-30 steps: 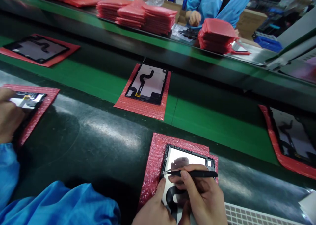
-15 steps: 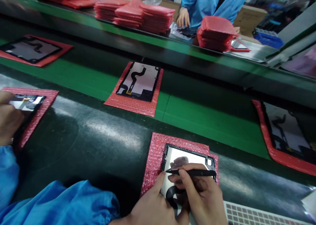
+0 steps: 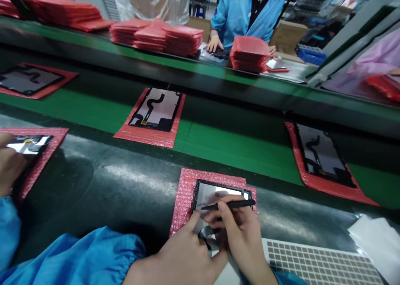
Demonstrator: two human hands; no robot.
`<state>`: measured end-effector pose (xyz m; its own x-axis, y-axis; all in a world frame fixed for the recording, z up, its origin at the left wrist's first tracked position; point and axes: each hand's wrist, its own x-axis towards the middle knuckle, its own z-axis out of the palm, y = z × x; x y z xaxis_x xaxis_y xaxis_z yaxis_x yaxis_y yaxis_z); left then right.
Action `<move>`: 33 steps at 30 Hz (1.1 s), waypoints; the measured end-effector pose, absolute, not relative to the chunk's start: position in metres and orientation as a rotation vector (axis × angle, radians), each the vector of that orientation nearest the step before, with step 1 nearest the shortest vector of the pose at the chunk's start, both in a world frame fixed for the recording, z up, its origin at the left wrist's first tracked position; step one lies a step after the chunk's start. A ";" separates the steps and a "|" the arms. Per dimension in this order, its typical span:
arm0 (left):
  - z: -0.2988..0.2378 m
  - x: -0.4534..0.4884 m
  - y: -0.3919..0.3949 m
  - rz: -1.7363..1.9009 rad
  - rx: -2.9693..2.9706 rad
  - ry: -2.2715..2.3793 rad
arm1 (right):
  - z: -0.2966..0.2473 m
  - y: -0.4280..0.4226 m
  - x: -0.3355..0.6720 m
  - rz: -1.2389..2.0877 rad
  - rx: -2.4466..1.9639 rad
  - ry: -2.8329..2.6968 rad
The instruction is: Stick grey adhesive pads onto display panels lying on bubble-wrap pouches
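Note:
My right hand point(image 3: 240, 231) grips a slim black pointed stick point(image 3: 233, 204) like a pen. Its tip is over the left part of a tablet display panel point(image 3: 208, 193) with a black frame and a shiny back. Whether the tip touches the panel, I cannot tell. My left hand point(image 3: 187, 247) rests at the lower left of the panel, index finger stretched to the left edge and thumb spread apart. Both hands hide the panel's lower part. Under the panel lies a pink bubble-wrap sheet point(image 3: 181, 197).
Several similar panels point(image 3: 161, 110) lie on red bubble wrap along the green belt point(image 3: 218, 143). A neighbour's hand point(image 3: 11, 164) works on another panel at left. Red bubble-bag stacks point(image 3: 250, 53) line the shelf, with a co-worker point(image 3: 246, 14) behind. A white gridded sheet point(image 3: 312, 260) lies right.
The view has shifted, so the near panel and hands appear further left. The stick remains in my right hand over the same panel area, and my left index finger stays at the edge.

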<state>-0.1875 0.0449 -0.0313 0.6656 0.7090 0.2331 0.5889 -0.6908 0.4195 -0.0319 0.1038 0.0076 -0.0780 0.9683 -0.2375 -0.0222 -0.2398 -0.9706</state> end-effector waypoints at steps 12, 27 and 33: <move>0.020 -0.247 0.058 0.123 1.928 1.656 | 0.040 0.091 0.061 1.192 -1.162 -0.926; 0.013 -0.200 0.086 1.147 0.920 1.442 | -0.014 0.065 0.131 1.091 -1.324 -0.959; 0.018 -0.191 0.226 1.364 1.018 1.563 | -0.013 0.063 0.130 1.082 -1.310 -0.976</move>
